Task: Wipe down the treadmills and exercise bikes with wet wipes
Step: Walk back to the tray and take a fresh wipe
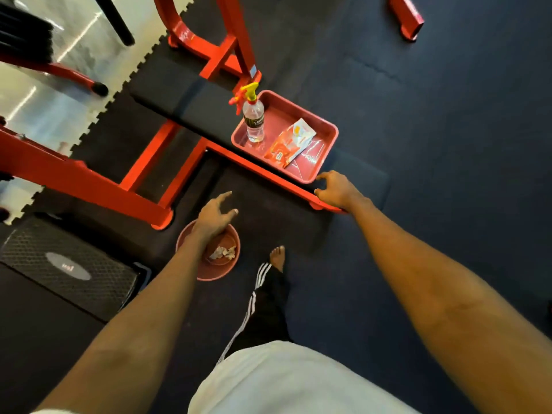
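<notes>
A red tray (324, 127) sits on the end of a black padded bench (185, 94). In it stand a clear spray bottle (253, 119) with a yellow and red trigger and lies an orange and white wet wipes pack (291, 141). My right hand (336, 189) hovers just below the tray's near corner, over the red frame bar, fingers loosely spread and holding nothing. My left hand (215, 216) is open above a round red bucket (209, 270) on the floor, which holds crumpled used wipes (222, 252).
Red steel gym frames (89, 180) run across the left and top. A black textured treadmill part (68, 264) lies at lower left. Dark rubber mat floor (448, 130) spreads to the right. My bare foot (277, 256) stands beside the bucket.
</notes>
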